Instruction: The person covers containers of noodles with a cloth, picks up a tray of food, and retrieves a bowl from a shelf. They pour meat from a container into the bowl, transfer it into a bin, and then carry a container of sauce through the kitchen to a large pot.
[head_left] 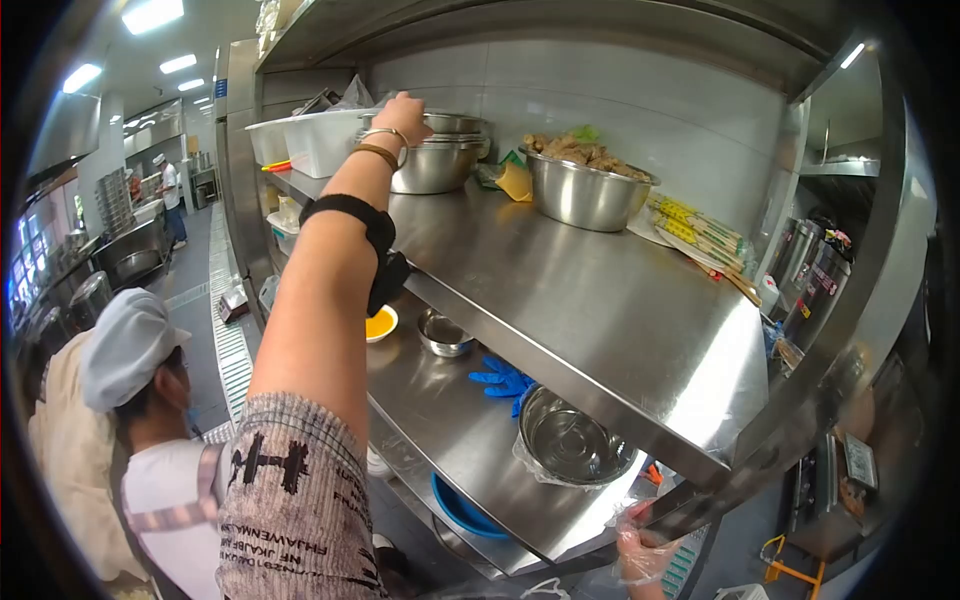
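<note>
My left arm stretches up across the view, a black strap on the forearm and bands at the wrist. At its end, my left hand (403, 115) is bent down over stacked steel bowls (437, 165), its bare fingers curled at the upper bowl's rim and partly hidden. A white plastic tub (318, 145) stands beside this stack. Low on the right, my right hand (640, 552), in a clear plastic glove, is closed near the shelf's corner. I cannot tell what is in its fingers. A steel basin (575, 437) sits on the lower shelf close by.
The steel counter (560, 290) holds a bowl of brownish food (585, 190) and yellow-printed packets (695, 228). Below are a blue glove (500, 377), a small steel bowl (443, 332) and a blue basin (465, 508). A person in a white cap (135, 350) is close on the left.
</note>
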